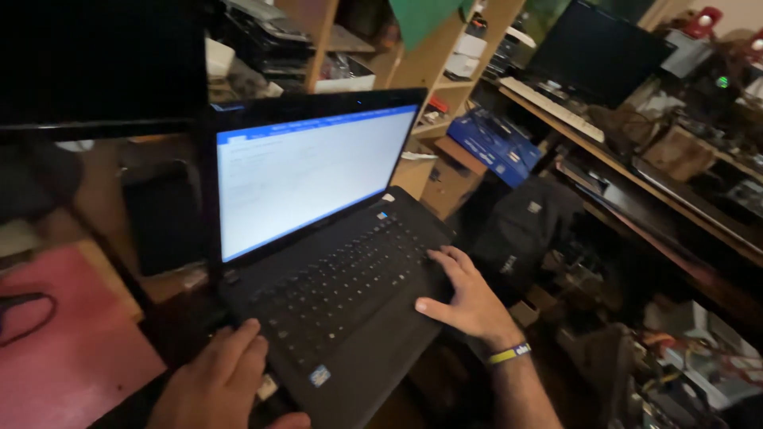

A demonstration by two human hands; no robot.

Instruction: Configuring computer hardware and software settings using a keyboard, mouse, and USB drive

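Observation:
An open black laptop (350,318) sits tilted in front of me, its screen (306,175) lit with a white page. My left hand (218,381) grips the near left corner of the laptop base, fingers curled over the edge beside the keyboard. My right hand (465,298) rests flat on the right side of the base, fingers spread over the palm rest and the keys' right edge. A yellow wristband (509,353) circles my right wrist.
A red surface (71,342) with a black cable lies at left. A dark monitor (95,63) stands at upper left. Wooden shelves (445,56), a blue box (493,147), a black backpack (524,226) and a cluttered desk with another monitor (600,52) fill the right.

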